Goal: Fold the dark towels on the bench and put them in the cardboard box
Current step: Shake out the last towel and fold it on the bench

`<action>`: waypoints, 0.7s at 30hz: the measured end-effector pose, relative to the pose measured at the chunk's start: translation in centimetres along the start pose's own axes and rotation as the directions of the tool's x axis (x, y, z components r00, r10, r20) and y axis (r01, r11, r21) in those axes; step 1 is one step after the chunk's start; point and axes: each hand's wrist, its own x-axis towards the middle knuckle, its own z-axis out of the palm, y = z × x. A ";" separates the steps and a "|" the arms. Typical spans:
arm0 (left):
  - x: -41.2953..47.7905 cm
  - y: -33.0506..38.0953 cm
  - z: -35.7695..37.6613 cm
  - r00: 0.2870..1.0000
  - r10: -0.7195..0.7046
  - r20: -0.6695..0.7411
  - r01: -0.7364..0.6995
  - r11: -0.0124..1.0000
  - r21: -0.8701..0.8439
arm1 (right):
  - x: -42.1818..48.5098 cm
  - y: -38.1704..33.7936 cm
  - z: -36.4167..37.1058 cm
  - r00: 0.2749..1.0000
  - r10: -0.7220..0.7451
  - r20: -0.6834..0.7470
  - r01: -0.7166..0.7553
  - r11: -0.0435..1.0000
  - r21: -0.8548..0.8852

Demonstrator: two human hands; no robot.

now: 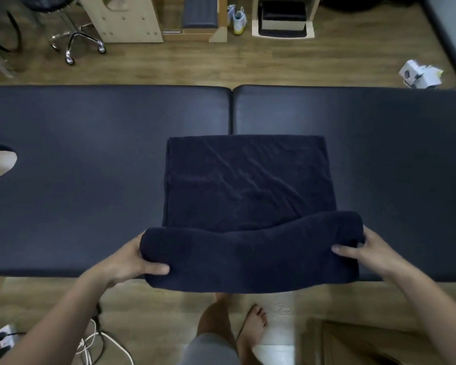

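dark towel (248,180): left hand (132,262) at 8 o'clock, right hand (363,251) at 4, grip its near edge, apparently to fold toward 12.

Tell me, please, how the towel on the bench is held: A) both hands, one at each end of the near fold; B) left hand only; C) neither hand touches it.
A: the left hand and the right hand each grip one end of the near fold of the towel.
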 end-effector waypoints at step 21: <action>1.7 0.9 2.8 0.973 -0.078 -0.217 -0.008 0.928 -0.371 | 0.9 -1.7 2.0 0.979 0.192 -0.066 -0.155 0.917 0.366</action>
